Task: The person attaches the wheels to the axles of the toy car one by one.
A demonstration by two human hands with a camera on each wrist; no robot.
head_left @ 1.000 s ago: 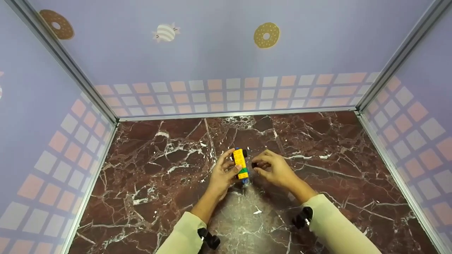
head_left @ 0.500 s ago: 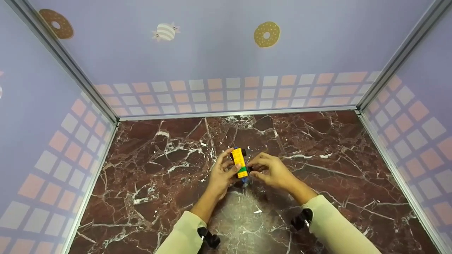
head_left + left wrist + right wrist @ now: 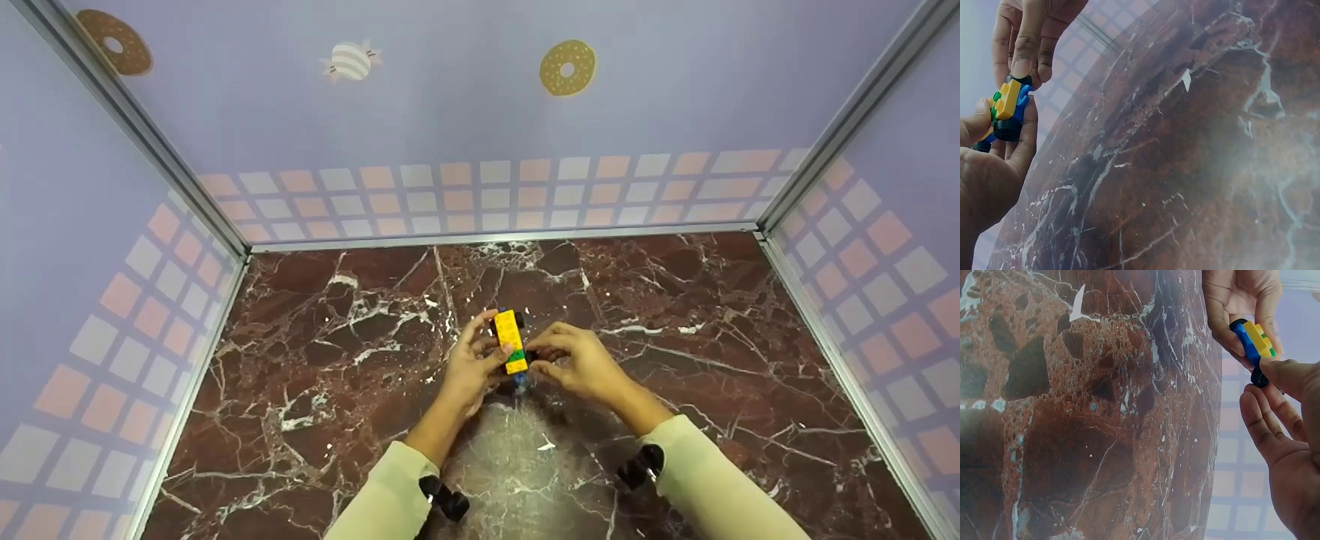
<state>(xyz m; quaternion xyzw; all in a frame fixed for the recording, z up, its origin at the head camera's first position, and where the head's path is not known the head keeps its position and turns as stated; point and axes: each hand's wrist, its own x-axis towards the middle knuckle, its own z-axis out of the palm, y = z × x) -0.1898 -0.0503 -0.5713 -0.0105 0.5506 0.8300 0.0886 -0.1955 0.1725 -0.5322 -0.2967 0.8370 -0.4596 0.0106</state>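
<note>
A small toy car (image 3: 510, 339) of building bricks, yellow and green on top over a blue base, is held above the table between both hands. My left hand (image 3: 469, 367) grips it from the left, thumb on the top bricks and fingers along the far side. With thumb and fingertips my right hand (image 3: 581, 364) pinches a black wheel (image 3: 1260, 377) at the car's right side. In the left wrist view that wheel (image 3: 1020, 80) is partly covered by the right thumb. Another black wheel (image 3: 1008, 130) shows on the opposite side of the blue base. Whether the pinched wheel is fully seated I cannot tell.
Dark red marbled table (image 3: 337, 420) lies beneath the hands. Lilac walls with pink and white squares enclose it at the back (image 3: 480, 112), left and right. Black wrist cameras (image 3: 444, 499) sit on both pale sleeves.
My right hand has moved left, bringing the black wheel from a short gap away up to the car's right side. The left hand keeps its hold with little movement.
</note>
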